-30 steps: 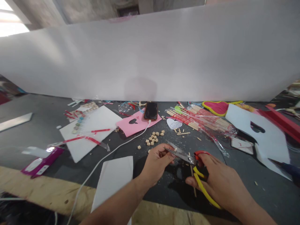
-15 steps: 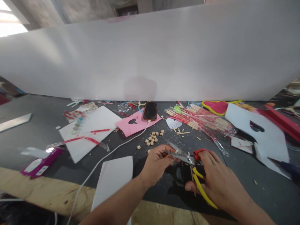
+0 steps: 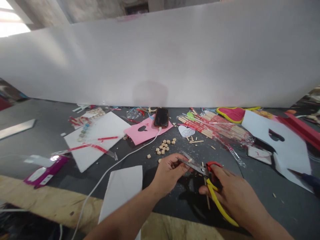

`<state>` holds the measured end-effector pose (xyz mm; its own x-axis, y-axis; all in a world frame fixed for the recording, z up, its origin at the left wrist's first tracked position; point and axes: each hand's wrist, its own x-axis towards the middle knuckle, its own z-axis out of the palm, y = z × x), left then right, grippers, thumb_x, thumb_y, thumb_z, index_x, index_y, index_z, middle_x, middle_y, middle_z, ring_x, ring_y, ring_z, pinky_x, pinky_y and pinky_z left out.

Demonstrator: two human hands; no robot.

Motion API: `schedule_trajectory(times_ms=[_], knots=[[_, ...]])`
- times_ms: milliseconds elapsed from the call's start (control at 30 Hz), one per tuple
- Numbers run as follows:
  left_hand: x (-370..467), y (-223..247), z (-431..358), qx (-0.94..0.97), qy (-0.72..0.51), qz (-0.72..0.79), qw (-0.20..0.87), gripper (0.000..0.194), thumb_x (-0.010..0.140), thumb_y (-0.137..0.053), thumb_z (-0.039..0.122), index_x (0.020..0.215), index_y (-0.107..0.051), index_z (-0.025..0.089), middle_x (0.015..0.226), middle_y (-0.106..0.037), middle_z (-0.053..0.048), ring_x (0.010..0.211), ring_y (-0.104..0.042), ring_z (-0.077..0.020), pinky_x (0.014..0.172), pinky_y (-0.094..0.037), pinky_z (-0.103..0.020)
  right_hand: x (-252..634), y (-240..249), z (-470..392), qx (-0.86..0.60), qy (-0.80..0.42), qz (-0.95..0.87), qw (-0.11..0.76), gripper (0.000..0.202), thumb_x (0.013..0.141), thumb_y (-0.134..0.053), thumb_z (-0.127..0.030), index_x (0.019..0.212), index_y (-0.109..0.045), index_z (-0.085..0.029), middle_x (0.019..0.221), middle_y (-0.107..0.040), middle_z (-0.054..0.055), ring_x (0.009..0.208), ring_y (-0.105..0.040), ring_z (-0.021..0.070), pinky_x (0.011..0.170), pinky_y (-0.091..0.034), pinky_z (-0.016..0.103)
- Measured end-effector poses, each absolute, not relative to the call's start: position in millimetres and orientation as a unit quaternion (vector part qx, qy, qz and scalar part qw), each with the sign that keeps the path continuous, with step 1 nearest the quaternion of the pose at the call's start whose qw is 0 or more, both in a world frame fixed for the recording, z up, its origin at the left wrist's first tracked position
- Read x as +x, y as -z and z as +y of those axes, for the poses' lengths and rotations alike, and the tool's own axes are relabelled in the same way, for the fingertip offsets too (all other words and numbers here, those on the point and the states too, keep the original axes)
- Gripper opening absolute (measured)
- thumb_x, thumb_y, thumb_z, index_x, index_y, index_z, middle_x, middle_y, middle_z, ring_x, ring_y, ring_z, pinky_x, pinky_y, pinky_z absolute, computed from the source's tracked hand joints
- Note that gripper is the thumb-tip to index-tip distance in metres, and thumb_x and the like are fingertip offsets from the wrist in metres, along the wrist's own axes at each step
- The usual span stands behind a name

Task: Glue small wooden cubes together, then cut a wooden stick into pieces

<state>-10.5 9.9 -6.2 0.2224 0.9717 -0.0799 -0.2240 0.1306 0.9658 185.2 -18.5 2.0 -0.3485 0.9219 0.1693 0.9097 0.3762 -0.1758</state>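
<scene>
My right hand point(image 3: 232, 190) grips scissors point(image 3: 200, 167) with a red and a yellow handle, their blades slightly apart and pointing left. Close by the blades, my left hand point(image 3: 168, 171) is closed in a pinch. A small piece of wooden stick point(image 3: 190, 160) pokes out past its fingertips, between the blades; the rest is hidden by the fingers. Under the scissors lies a longer thin stick point(image 3: 207, 193). Beyond my left hand sit several small pale wooden clusters point(image 3: 163, 146). Short cut sticks point(image 3: 196, 141) are scattered to their right.
A phone point(image 3: 161, 117) on pink paper point(image 3: 142, 135) trails a white cable point(image 3: 120, 158). Wrapped wooden sticks point(image 3: 200, 125) lie behind. White boards point(image 3: 122, 186), a purple tool point(image 3: 47, 171), a heart-cut paper point(image 3: 287, 150) and a dark pointed tool point(image 3: 305, 178) surround the hands.
The scissor blades have drawn slightly closer together. Both hands stay in nearly the same place, and the whole view has shifted a little.
</scene>
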Motion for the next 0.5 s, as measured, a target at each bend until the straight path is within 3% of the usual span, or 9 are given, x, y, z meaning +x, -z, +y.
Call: schedule_trajectory(times_ms=[267, 500], knots=[[-9.8, 8.1, 7.9, 0.436, -0.484, 0.389, 0.652, 0.018, 0.07, -0.069, 0.03, 0.074, -0.061, 0.014, 0.063, -0.064, 0.0, 0.061, -0.058, -0.0106, 0.058, -0.041, -0.019, 179.8, -10.5, -23.3, -0.552, -0.04, -0.826, 0.104, 0.041, 0.082, -0.04, -0.057, 0.09, -0.053, -0.019, 0.065, -0.067, 0.004, 0.048, -0.061, 0.0182, 0.044, -0.04, 0.026], [-10.6, 9.2, 6.2, 0.478, -0.479, 0.399, 0.619, 0.018, 0.069, -0.069, 0.028, 0.078, -0.062, 0.014, 0.067, -0.061, 0.0, 0.062, -0.054, -0.0103, 0.061, -0.041, -0.021, 179.4, -6.7, -22.3, -0.564, -0.045, -0.819, 0.094, 0.042, 0.083, -0.041, -0.056, 0.095, -0.054, -0.018, 0.066, -0.067, 0.004, 0.051, -0.063, 0.0185, 0.044, -0.04, 0.025]])
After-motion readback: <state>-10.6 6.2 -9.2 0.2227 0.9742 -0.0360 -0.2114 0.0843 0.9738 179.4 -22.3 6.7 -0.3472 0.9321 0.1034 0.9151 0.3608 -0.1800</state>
